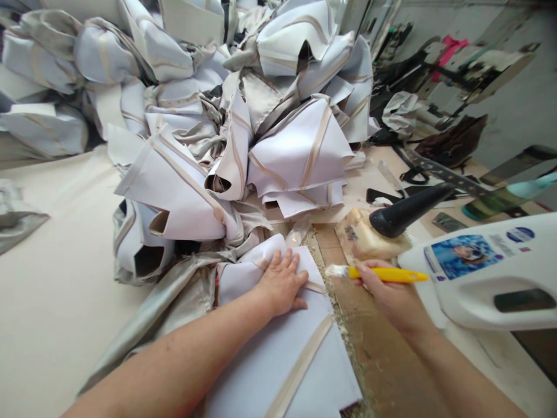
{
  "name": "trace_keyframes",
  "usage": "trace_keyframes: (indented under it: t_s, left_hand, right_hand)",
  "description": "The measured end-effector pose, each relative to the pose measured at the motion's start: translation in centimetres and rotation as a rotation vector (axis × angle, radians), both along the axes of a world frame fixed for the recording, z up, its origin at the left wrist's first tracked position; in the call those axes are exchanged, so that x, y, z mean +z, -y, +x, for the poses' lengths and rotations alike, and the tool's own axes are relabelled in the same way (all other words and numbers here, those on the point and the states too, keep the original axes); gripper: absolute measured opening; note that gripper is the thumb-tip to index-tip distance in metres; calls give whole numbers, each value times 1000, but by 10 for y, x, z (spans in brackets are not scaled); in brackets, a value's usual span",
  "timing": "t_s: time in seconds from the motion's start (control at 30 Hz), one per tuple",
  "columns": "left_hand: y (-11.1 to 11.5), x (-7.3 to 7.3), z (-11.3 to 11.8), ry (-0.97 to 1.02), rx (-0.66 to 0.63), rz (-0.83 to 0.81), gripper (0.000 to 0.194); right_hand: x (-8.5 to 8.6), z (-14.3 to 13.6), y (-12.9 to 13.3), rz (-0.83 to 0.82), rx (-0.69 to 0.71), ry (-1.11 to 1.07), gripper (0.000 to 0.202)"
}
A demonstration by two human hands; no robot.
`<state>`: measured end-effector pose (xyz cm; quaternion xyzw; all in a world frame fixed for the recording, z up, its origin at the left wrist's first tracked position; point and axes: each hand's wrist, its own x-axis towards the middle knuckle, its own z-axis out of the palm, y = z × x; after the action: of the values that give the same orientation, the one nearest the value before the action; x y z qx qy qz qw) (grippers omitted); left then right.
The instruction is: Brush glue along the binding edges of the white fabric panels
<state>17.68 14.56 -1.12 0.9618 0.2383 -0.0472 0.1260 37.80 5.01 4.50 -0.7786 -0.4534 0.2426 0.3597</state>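
Brush (394, 274) shows clearly in the head view, the only view I have. My right hand (387, 293) grasps its yellow handle between thumb and fingers, close to the bristles; I judge this grip gives finer control of the tip. The bristles point left, toward the panel's right edge, over the brown strip (369, 331) beside it.

My left hand (281, 285) grasps nothing: it lies flat, fingers spread, on the white panel (300, 342), near its far end, probably so that the panel does not slide or curl. This panel lies toward the near edge of the worktop (47, 238), and crumbly residue runs along its right edge; I suppose the brown strip protects the worktop there.

Grey fabric (174, 313) spreads from the panel's left side. A heap of similar pieces (300, 154) covers the worktop toward its far edge, perhaps to be within reach. Toward the right edge are a yellowish block (361, 232) and a white jug (470, 296), both near the brush. A black cylinder (409, 212) leans over the block; from this angle I cannot tell if it is fixed in it.
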Motion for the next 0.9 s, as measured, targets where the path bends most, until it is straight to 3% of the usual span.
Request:
trace_keyframes:
  t_s: [0.17, 0.27, 0.53, 0.77, 0.9]
  left_hand:
    - [1, 0, -3, 13, -9, 8, 63]
    - [0, 0, -3, 17, -6, -5, 64]
    - [1, -2, -4, 39, -5, -13, 64]
    - [1, -2, -3, 38, -16, 16, 62]
    - [3, -1, -3, 50, -33, 49, 60]
  right_hand:
    - [-35, -19, -65, 35, 135, -41, 26]
    - [-48, -19, -85, 58, 97, -43, 24]
    - [-36, -14, -60, -80, 88, -111, 20]
    - [-39, -19, -80, -8, 80, -101, 20]
    - [-35, -20, -41, -115, 73, -131, 20]
